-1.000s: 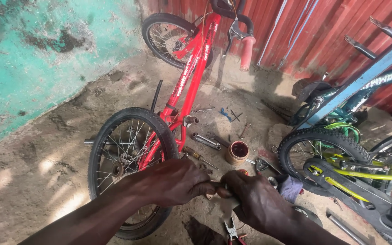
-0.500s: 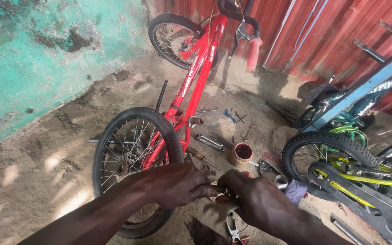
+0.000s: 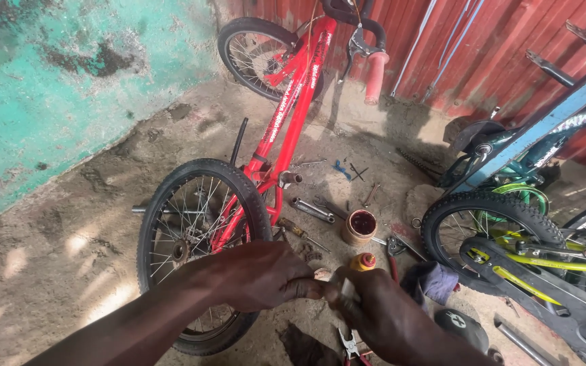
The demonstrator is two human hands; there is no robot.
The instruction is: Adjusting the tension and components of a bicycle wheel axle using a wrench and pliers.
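My left hand (image 3: 259, 276) and my right hand (image 3: 382, 315) meet fingertip to fingertip low in the view, just in front of the red bicycle's near wheel (image 3: 171, 224). Both pinch a small pale piece (image 3: 347, 290); what it is cannot be told. The red bicycle's frame (image 3: 286, 115) runs away from me toward the far wheel (image 3: 256, 51) by the wall. A small yellow bottle with a red cap (image 3: 363, 261) stands on the ground just beyond my fingers.
A rusty tin can (image 3: 361, 226), wrenches (image 3: 311, 209), a screwdriver (image 3: 300, 232) and pliers (image 3: 348, 343) lie on the dirt floor. A cloth (image 3: 437, 280) lies right of the bottle. A yellow-green bicycle (image 3: 510, 261) and a blue bicycle frame (image 3: 544, 125) crowd the right. A teal wall (image 3: 49, 81) stands left.
My hands stay joined in the same place over the near wheel. Only the view has shifted slightly.
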